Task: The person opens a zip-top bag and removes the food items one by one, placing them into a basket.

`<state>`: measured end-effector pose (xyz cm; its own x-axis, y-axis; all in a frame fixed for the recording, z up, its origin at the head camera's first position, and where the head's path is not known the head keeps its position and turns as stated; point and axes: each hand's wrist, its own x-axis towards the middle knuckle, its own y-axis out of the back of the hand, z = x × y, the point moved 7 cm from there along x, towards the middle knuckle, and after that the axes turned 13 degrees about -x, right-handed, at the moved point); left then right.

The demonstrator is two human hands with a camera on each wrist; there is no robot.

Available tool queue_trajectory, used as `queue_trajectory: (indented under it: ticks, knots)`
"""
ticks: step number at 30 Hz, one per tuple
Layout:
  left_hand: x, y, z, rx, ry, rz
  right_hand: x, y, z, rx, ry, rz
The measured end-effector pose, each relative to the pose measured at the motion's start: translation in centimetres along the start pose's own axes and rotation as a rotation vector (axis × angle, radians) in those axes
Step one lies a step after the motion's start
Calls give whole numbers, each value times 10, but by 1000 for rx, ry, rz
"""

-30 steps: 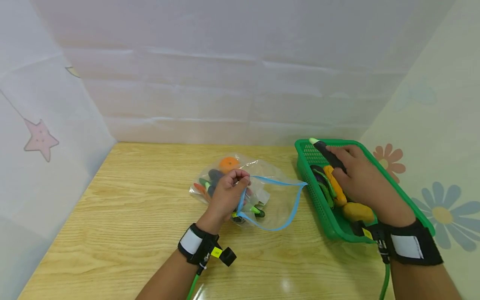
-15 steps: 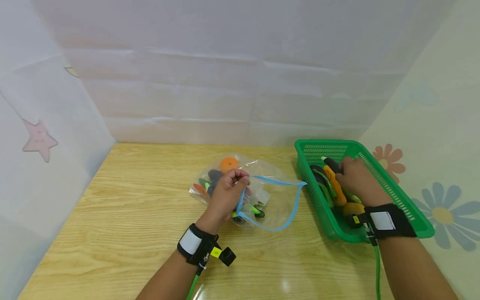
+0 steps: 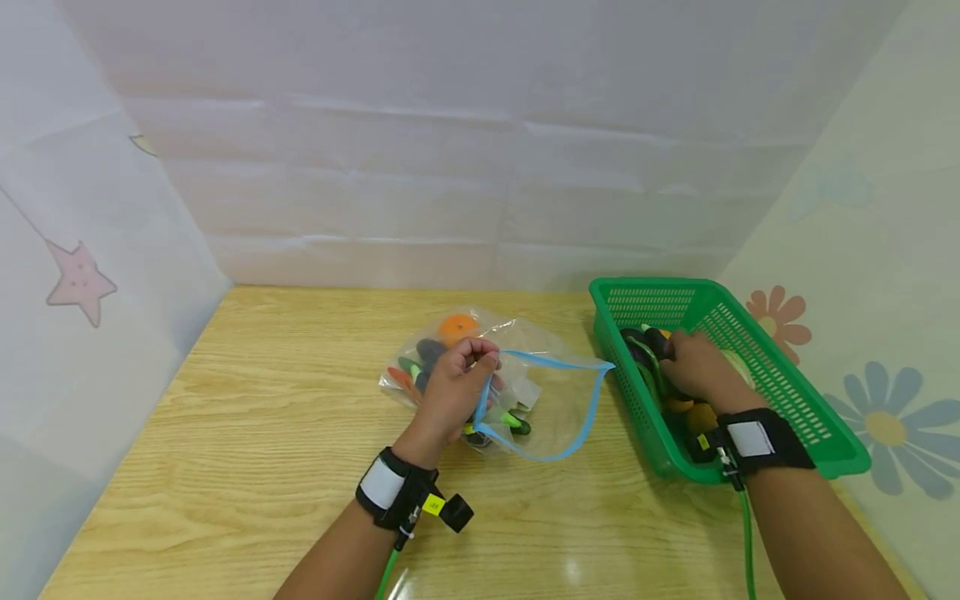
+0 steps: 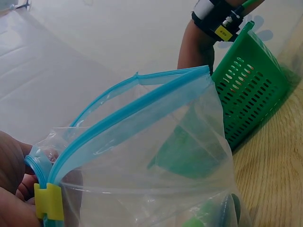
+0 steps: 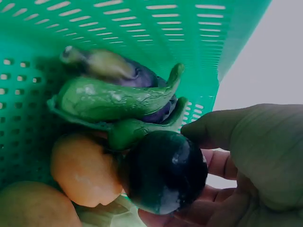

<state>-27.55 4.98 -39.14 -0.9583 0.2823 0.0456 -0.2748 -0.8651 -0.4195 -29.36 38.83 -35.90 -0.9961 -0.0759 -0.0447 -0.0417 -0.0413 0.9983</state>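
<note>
One dark vegetable (image 3: pixel 657 342), long axis slanting, points its pale tip forward-left.

left hand (image 3: pixel 456 390) holds blue-rimmed clear plastic bag (image 3: pixel 564 417) | round orange fruit (image 3: pixel 457 327) inside | right hand (image 3: pixel 703 368) in green perforated plastic basket (image 3: pixel 630 404), gripping dark elongated pale-tipped vegetable (image 3: pixel 657 340)

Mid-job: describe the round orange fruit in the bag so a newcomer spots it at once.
On the wooden table, left of the green basket, lies a clear bag with a blue-edged mouth. Inside, at its far side toward the backdrop, sits the orange fruit. It alone is round and bright orange, unlike the dark piece beside it.
</note>
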Motion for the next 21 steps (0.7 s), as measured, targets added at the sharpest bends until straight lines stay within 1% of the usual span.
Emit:
queue_trajectory:
  ticks: [4,7,9,11,14,17,19,21]
  knots:
    - [0,-1,-1,-2,6,-3,-3,2,0,1,2,-9]
    - [0,-1,0,-3,6,-2,-5,8,-3,14,1,-4]
    - [0,-1,0,-1,4,0,-7,13,-6,28,0,13]
    - [0,-1,1,1,4,1,-9,20,-12,42,6,48]
    - [0,-1,1,3,0,-1,-13,35,-26,60,27,144]
    - [0,-1,1,1,-5,-4,-22,57,-52,64,77,310]
    - [0,-1,0,-1,-4,-6,-29,71,-72,74,125,419]
    - [1,0,0,0,-1,-5,-38,81,-93,77,179,503]
